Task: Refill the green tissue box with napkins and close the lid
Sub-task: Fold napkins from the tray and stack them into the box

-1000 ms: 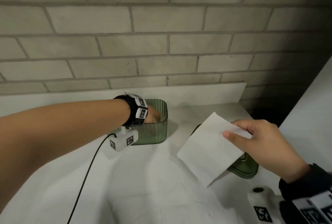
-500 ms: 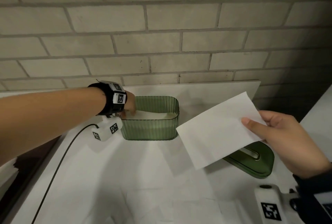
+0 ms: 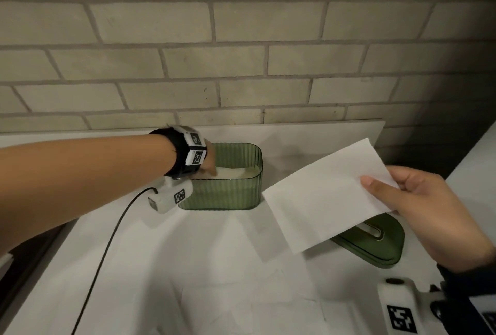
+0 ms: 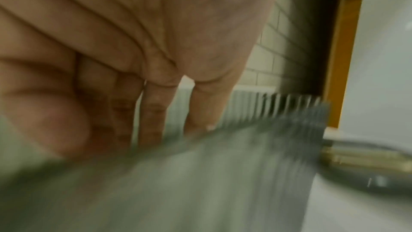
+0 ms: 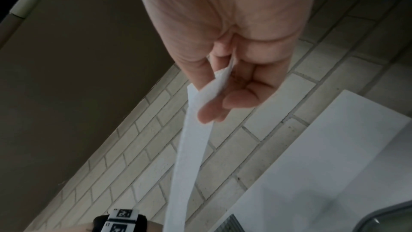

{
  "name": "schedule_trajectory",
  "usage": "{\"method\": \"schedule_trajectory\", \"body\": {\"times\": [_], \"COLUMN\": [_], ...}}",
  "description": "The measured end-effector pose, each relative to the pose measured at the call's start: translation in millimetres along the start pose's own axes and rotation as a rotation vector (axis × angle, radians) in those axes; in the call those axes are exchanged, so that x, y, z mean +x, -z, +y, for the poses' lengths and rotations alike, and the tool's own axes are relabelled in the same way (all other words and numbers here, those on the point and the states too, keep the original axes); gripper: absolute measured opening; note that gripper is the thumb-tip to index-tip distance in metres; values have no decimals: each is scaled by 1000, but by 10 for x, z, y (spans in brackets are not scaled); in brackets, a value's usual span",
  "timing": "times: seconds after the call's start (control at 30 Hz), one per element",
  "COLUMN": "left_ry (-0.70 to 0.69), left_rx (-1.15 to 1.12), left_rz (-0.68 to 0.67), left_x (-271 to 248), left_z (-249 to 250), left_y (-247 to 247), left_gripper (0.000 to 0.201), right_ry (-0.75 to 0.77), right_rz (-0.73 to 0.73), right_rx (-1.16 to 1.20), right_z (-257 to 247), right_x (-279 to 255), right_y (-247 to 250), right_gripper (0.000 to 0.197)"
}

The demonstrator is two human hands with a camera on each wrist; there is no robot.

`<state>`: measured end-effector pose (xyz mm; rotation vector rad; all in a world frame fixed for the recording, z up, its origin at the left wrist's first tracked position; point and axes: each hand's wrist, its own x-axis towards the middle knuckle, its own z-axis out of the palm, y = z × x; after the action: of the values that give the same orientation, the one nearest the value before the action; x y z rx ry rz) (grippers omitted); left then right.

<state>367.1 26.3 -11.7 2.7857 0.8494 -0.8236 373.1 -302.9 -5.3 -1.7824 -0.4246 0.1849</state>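
On the white desk (image 3: pixel 188 267), head view: an open green tissue box (image 3: pixel 228 195) stands near the brick wall, its long axis running left to right.
Napkin (image 3: pixel 324 200): a flat white sheet held in the air, to the right of the box and well apart from it — the box lies leftward and slightly farther from the right hand (image 3: pixel 429 216).
Right hand: thumb and fingers pinch the napkin's right edge.
Left hand (image 3: pixel 209 158): reaches into the box's left end, on the white stack inside.
Lid (image 3: pixel 381 243): green, lying on the desk under the napkin, off the box.
Left wrist view: fingers (image 4: pixel 153 112) extend straight down behind the ribbed box wall — holding nothing that shows.
Right wrist view: the napkin (image 5: pixel 191 156) hangs from the pinching fingers (image 5: pixel 209 110).
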Motion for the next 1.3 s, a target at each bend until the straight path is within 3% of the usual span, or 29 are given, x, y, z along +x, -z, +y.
{"method": "schedule_trajectory", "body": {"times": [0.1,0.17,0.4,0.47,0.6,0.7,0.87,1.03,1.17,1.3], "left_ry": [-139,-213,-170,-191,-201,-161,-38,8,-21,-81], "left_rx": [-85,-123,-57,-107,-492,-602,-735,-765,-715,-655], "left_rz": [-76,-144,-33,-39,-125,14,198,207,213,278], "left_x": [-57,-90,-96,-107,-118,-167,-361,-614,-727,-799], "left_z": [186,300,458,402,97,-291,-920,-1305,-1444,-1338], "left_y": [55,48,-182,-154,63,249,306,91,-97,-127], "left_gripper": [26,36,64,60,43,39,29,27,26,21], "right_ry": [5,-7,-114,-112,-126,-156,-174,-195,-317,-181], "right_rz": [48,71,69,41,-3,-32,-117,-231,-269,-336], "right_rx": [71,156,396,426,443,429,282,85,-109,-614], "right_z": [-36,-54,-34,-33,5,34,-39,-191,-193,-169], "right_x": [49,110,376,429,525,602,799,962,1083,1057], "right_y": [48,45,-222,-338,-571,-767,-1233,-1690,-1929,-2011], "right_gripper": [15,17,21,24,25,22,23,28,30,42]}}
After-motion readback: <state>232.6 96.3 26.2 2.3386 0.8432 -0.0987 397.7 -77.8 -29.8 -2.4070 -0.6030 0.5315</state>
